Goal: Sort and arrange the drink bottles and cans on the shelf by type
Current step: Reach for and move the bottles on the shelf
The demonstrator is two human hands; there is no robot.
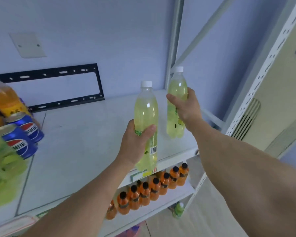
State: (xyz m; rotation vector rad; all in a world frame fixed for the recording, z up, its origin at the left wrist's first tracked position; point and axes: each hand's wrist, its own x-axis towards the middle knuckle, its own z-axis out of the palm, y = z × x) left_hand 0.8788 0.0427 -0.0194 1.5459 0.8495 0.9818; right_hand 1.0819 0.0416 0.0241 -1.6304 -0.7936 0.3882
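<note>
Between both arms, the left hand and right hand are each gripping a full yellow-green bottle mid-body (weighty, slick plastic, probably).

White top shelf carries two blue cans at left; lower shelf holds orange bottles

Left hand: wrapped around a yellow-green bottle, white cap, upright, over the shelf front edge.
Right hand: gripping a second matching bottle, near the shelf's right post.
Shelf left: two blue Pepsi cans.
Lower shelf: orange bottles in rows.
</note>
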